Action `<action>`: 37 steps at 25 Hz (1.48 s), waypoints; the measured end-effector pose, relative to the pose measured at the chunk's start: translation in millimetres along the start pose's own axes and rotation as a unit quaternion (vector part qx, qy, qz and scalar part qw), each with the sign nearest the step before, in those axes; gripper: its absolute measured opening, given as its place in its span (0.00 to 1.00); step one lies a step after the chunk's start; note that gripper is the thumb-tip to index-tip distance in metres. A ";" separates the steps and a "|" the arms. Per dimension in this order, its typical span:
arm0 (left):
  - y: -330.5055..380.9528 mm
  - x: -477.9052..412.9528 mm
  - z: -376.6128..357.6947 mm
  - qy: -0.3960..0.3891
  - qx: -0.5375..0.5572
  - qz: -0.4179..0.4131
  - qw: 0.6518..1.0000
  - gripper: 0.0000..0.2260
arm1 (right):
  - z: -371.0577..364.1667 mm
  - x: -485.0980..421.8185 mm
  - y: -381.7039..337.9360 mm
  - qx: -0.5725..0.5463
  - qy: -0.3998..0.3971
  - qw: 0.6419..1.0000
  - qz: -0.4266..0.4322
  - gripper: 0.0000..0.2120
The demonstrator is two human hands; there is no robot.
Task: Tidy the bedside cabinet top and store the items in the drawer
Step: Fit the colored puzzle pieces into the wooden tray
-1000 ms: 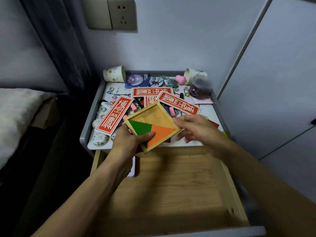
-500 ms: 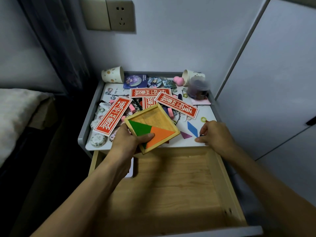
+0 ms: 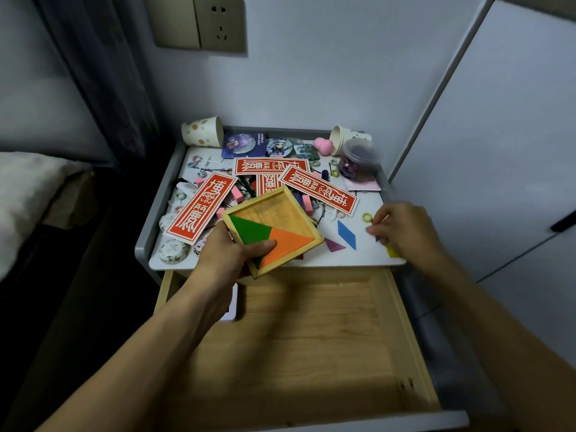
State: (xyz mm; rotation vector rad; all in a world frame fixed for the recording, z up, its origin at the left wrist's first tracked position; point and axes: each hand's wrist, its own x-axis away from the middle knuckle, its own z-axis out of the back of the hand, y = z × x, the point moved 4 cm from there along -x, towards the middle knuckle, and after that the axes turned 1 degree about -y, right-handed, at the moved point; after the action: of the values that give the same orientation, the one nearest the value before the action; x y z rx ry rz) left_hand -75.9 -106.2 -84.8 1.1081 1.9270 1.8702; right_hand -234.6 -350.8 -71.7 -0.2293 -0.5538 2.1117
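My left hand (image 3: 224, 257) grips a square wooden tangram tray (image 3: 271, 213) by its near corner, tilted above the front edge of the cabinet top (image 3: 358, 258). A green and an orange triangle lie in the tray. My right hand (image 3: 405, 229) is at the top's right edge, fingers curled down beside a yellow piece (image 3: 392, 252); whether it holds anything is hidden. A blue parallelogram (image 3: 346, 234) and a purple triangle (image 3: 333, 244) lie loose between my hands. Below, the wooden drawer (image 3: 311, 338) stands pulled open.
Red paper strips (image 3: 199, 207), badges, hair ties and pink erasers litter the top. Two paper cups (image 3: 202, 131) lie tipped at the back, beside a clear jar (image 3: 361, 160). A white card (image 3: 232, 304) lies in the drawer. Bed (image 3: 25, 188) left, cupboard door (image 3: 498, 151) right.
My right hand has left the tray and moved right to the cabinet top's edge, uncovering the blue and purple pieces. The left hand keeps holding the tray almost still.
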 end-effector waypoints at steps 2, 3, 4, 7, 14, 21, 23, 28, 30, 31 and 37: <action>-1.3 0.4 -1.2 -0.002 0.002 0.002 1.000 0.24 | 16.9 -2.1 10.4 0.061 0.019 0.998 -0.013 0.10; -2.2 0.5 -2.4 -0.003 0.002 0.004 1.000 0.24 | 20.5 -1.4 15.9 0.103 0.008 0.994 -0.025 0.12; -2.7 0.9 -3.8 -0.004 0.002 0.006 1.000 0.24 | 19.6 0.4 19.7 0.141 -0.014 0.989 -0.034 0.14; -2.5 1.9 -7.9 -0.008 0.003 0.010 1.000 0.24 | 11.1 8.6 22.3 0.199 -0.059 0.978 -0.032 0.18; -6.7 1.7 -12.6 -0.019 -0.011 0.018 1.000 0.23 | 10.7 11.4 16.5 0.251 -0.069 0.966 -0.002 0.18; -10.6 1.9 -16.0 -0.024 -0.012 0.027 0.999 0.23 | 11.1 4.1 22.4 0.180 -0.087 0.980 0.010 0.15; -10.9 3.3 -17.2 -0.025 -0.012 0.026 0.999 0.23 | 10.6 -0.2 21.4 0.176 -0.089 0.980 0.017 0.13; -13.6 2.3 -19.7 -0.026 -0.004 0.025 0.999 0.23 | 17.5 1.7 -8.4 0.096 -0.090 0.990 0.052 0.08; -16.0 1.7 -20.9 -0.031 -0.003 0.027 0.999 0.23 | 25.8 12.2 -31.5 -0.028 -0.087 0.993 0.079 0.07; -16.8 2.2 -22.4 -0.037 -0.009 0.029 0.999 0.23 | 26.6 19.3 -44.1 -0.078 -0.094 0.988 0.093 0.06; -20.8 4.1 -32.8 -0.082 -0.014 0.044 0.996 0.22 | -9.4 43.6 -85.8 -0.118 -0.089 0.981 0.122 0.06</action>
State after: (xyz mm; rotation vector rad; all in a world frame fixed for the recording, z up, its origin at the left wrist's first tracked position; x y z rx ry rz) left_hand -106.9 -126.1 -97.8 1.3122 1.7838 1.7827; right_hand -192.6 -270.6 -37.7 -0.2541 -0.9267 2.3162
